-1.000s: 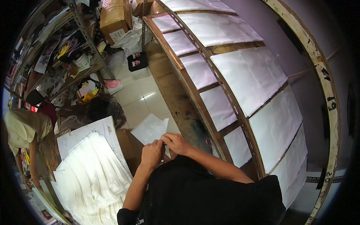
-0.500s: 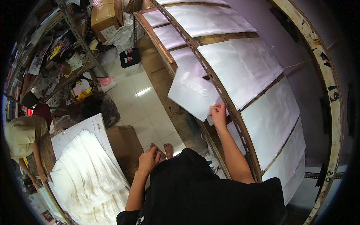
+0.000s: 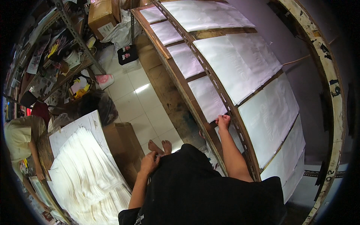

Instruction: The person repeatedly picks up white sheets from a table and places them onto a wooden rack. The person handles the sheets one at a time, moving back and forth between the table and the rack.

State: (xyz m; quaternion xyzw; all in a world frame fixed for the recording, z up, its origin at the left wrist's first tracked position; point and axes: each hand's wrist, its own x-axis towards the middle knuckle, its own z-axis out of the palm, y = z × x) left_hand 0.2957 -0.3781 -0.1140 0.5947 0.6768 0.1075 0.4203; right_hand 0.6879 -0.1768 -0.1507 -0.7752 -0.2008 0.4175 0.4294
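Note:
My right hand [image 3: 223, 121] is stretched out to the wooden rack [image 3: 187, 87], its fingers closed on the lower corner of a white sheet [image 3: 208, 98] that lies flat on the rack's lower row. Similar white sheets [image 3: 240, 62] cover the rows above and beside it. My left hand [image 3: 150, 162] rests at my hip against my black shirt, fingers loosely curled with nothing in them. A tall pile of white sheets [image 3: 88, 180] lies on a board to my left, just beyond my left arm.
A brown cardboard box [image 3: 123, 144] stands between the pile and my bare feet [image 3: 159, 145] on the white tiled floor. Cluttered metal shelves [image 3: 60, 45] and a carton [image 3: 102, 15] fill the far left. Another person [image 3: 18, 137] stands at the left edge.
One second ago both hands held a white sheet in front of me. My right hand then carried it up to the rack and now presses it flat there; my left hand dropped to my hip.

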